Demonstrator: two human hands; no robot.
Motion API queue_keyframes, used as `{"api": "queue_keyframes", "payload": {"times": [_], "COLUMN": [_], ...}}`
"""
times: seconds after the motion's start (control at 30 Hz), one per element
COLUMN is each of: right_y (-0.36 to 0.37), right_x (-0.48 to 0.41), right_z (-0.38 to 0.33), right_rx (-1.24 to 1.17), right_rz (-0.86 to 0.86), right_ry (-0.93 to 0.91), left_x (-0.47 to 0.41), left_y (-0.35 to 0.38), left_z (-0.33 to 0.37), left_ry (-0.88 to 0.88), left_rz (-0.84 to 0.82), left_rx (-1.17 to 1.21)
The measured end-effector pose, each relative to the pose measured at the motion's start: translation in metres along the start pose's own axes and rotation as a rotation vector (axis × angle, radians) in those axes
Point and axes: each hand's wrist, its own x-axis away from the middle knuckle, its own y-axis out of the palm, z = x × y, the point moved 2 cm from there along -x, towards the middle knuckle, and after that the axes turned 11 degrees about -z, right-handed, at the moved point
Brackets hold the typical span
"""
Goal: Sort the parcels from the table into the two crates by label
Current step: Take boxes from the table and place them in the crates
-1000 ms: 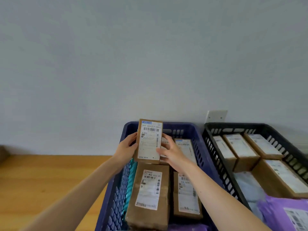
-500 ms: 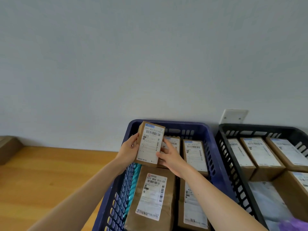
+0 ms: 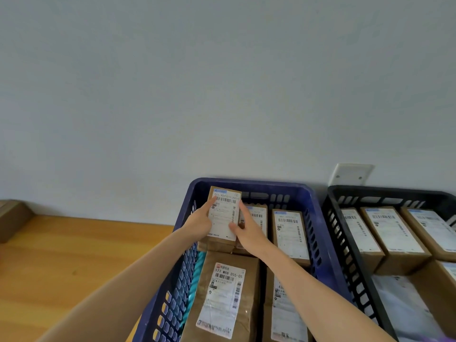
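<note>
Brown cardboard, the small parcel is pinched between both hands over the far left corner of the blue crate: the left hand grips its left edge, the right hand its right edge and lower corner. Its base seems to rest on another box just below. If released while tilted, it could topple onto the long parcel nearer the wrists. The black crate sits beyond the right hand.

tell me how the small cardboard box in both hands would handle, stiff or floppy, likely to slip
Probably stiff: the small cardboard box keeps straight edges and square corners. Likely light, since fingertips of the left hand and right hand support it. The matte cardboard should grip.
</note>
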Motion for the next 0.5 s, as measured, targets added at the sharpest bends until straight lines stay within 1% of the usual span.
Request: {"api": "queue_keyframes", "payload": {"times": [0.13,0.23,0.3,0.37,0.47,0.5], "right_y": [-0.003,-0.008,-0.010,-0.010,-0.011,-0.011], "right_x": [-0.010,-0.013,-0.014,-0.016,-0.016,-0.016], "right_z": [0.010,0.018,0.024,0.032,0.043,0.047], "right_rx": [0.238,0.562,0.741,0.788,0.818,0.846], "right_rz": [-0.022,0.027,0.058,0.038,-0.010,-0.016], "right_ry": [0.045,0.051,0.060,0.093,0.124,0.125], "left_x": [-0.015,-0.022,-0.023,-0.022,-0.024,-0.025], "left_y": [0.005,0.011,0.017,0.026,0.040,0.045], "left_z": [-0.006,-0.007,-0.006,-0.010,-0.019,-0.023], "left_ry": [-0.041,-0.052,-0.064,-0.051,-0.032,-0.050], "left_rz": [-0.043,-0.065,-0.080,-0.111,-0.141,-0.143], "left_rx": [0.026,-0.004,-0.092,-0.259,-0.351,-0.377]}}
